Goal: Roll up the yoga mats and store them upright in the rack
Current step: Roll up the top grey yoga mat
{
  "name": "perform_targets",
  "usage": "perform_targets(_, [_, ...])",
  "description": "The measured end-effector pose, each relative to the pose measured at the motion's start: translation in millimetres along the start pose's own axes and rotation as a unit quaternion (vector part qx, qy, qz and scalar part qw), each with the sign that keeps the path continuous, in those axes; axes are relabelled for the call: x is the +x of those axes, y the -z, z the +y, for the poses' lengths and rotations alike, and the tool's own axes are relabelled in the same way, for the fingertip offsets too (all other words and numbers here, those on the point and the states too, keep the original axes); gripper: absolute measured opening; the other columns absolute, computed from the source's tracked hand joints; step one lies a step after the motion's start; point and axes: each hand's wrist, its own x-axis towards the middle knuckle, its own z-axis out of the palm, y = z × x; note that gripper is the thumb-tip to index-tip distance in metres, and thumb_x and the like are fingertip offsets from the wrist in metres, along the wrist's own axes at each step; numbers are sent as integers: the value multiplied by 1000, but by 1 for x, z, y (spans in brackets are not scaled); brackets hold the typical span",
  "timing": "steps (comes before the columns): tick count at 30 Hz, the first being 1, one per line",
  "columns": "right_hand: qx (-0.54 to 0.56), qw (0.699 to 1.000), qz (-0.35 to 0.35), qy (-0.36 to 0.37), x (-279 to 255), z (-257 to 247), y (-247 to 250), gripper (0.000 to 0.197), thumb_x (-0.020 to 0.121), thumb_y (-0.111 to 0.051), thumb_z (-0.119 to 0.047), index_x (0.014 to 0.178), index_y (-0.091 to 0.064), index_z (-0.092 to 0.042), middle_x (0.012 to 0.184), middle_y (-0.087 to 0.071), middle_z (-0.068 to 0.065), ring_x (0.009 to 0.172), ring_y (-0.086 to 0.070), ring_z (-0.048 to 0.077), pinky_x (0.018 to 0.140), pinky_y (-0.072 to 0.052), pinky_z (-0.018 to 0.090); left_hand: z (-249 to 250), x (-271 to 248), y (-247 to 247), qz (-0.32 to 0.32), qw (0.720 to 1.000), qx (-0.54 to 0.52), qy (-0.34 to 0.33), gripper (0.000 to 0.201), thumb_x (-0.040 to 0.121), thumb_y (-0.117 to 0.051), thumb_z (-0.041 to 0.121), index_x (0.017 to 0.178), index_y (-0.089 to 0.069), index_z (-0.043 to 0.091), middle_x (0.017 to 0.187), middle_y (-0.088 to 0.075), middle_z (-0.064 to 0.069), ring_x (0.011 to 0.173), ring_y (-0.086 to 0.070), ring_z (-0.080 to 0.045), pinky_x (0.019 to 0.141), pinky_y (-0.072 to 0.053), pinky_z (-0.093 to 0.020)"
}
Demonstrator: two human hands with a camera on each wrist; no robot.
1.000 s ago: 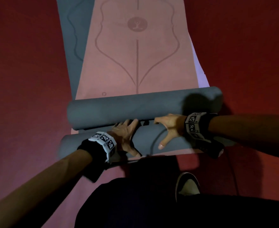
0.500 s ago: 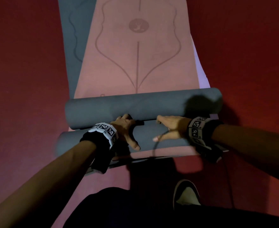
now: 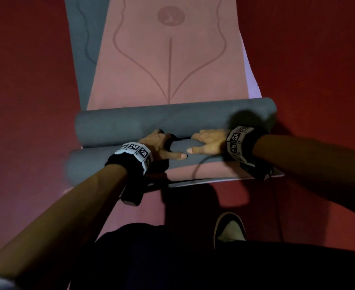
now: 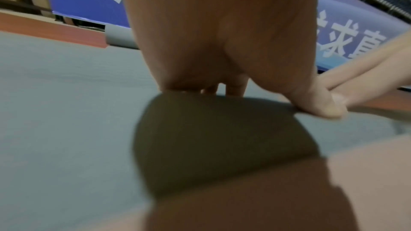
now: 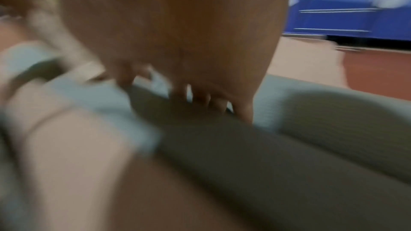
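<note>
**Q:** Orientation of the work item?

**A:** The near grey cylindrical foam roll (image 3: 88, 164) lies on its side just ahead of me, long axis left to right. The far grey cylindrical foam roll (image 3: 151, 122) lies parallel, touching it. Beyond both, the flat pink rectangular foam mat (image 3: 168, 65) runs lengthwise away from me over the red floor (image 3: 26, 101).

**Q:** Surfaces?

**A:** Both rolls are matte and plain. The pink mat carries darker printed curves and a round emblem.

**Q:** Hand state?

**A:** My left hand (image 3: 159, 145) curls its fingers over the near roll into the groove, thumb flat on top. My right hand (image 3: 210, 141) presses the same roll with straight fingers.

**Q:** View differences?

**A:** Only the wrist views show the blue banner with white characters (image 4: 355, 41). The right wrist view is blurred. The head view alone shows both rolls end to end.
</note>
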Motion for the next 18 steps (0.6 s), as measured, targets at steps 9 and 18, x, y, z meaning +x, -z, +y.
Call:
perform_targets(9, [93,993,44,53,-1,10,-9,62,84,-53,-75,132,-42,-37,120,-52,-2,116,-54,21,106,-38,41,1,-7,-2,18,999,15,29,97,67,-36,94,143,-42,34,143,-47,-5,132,-47,-29,107,-38,-54])
perform_targets(18, [131,990,41,31,6,15,-2,48,91,-57,-64,112,-46,-23,107,-63,4,95,-59,23,91,-45,38,-1,-4,-2,42,997,52,27,90,71,-47,89,140,-41,31,145,-48,-2,133,-46,-26,109,-30,-53])
